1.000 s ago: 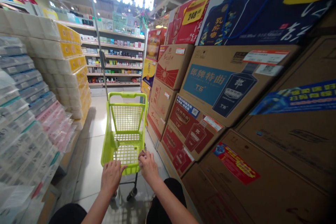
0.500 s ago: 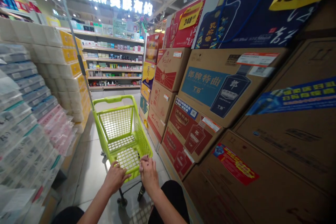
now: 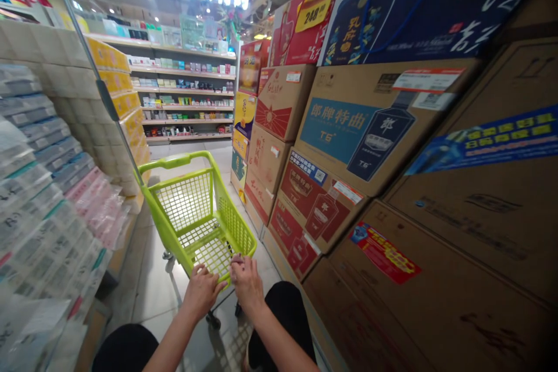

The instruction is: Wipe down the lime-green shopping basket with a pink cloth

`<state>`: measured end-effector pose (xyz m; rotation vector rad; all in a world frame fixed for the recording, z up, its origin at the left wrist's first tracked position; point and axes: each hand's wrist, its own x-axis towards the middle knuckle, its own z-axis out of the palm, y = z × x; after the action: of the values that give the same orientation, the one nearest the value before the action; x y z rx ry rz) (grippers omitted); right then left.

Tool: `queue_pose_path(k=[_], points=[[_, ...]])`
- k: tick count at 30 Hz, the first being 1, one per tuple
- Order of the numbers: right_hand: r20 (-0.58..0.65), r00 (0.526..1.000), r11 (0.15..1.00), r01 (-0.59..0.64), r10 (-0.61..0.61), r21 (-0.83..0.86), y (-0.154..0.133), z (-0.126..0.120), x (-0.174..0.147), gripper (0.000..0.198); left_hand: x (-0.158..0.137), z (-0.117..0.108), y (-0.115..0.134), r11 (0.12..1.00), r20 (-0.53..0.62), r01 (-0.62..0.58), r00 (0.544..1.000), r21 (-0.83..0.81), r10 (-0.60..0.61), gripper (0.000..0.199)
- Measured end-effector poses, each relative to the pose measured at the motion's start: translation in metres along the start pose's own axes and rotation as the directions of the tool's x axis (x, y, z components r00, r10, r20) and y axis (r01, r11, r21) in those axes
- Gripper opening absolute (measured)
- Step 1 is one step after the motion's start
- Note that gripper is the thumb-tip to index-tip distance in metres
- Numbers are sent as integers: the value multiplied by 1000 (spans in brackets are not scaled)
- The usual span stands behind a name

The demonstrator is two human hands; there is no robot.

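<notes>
A lime-green plastic shopping cart (image 3: 233, 222) stands in the aisle in front of me, its mesh basket with nothing visible inside. My left hand (image 3: 203, 289) is curled over the cart's near rim, thumb pointing right. Close beside it, my right hand (image 3: 246, 283) grips the same rim near its right corner. The undersides of the fingers are hidden. From the cart's far left corner a thin grey pole (image 3: 82, 40) with a dark sleeve rises, leaning left. Black wheels (image 3: 213, 320) show below the basket, between my dark-clothed knees.
Stacked cardboard cartons (image 3: 344, 128) form a wall close on the right. Wrapped paper packs (image 3: 47, 203) and yellow-and-white packages (image 3: 111, 90) are piled on the left. Cosmetics shelves (image 3: 187, 93) stand at the aisle's far end. Tiled floor (image 3: 152, 285) runs alongside the cart.
The cart's far end has swung left, and the pole leans further left. Both hands keep their hold on the near rim. The left hand has shifted slightly right in view.
</notes>
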<state>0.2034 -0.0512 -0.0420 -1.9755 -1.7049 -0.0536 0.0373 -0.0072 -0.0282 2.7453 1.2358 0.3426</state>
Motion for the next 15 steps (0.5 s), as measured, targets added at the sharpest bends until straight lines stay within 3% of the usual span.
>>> queue_pose_path(k=[5, 9, 12, 15], points=[[-24, 990, 990, -136, 135, -31, 34, -26, 28, 21, -6, -3, 3, 1000, 8, -5, 1000, 18, 5, 43], [-129, 971, 979, -204, 202, -5, 26, -7, 16, 27, -6, 1, 4, 999, -16, 3, 1000, 36, -2, 43], [-127, 981, 989, -139, 145, 55, 11, 12, -10, 38, -9, 2, -1, 998, -18, 0, 1000, 57, 1, 42], [-68, 996, 992, -53, 61, 111, 10, 8, -19, 42, -13, -1, -7, 996, -9, -3, 1000, 87, 4, 43]])
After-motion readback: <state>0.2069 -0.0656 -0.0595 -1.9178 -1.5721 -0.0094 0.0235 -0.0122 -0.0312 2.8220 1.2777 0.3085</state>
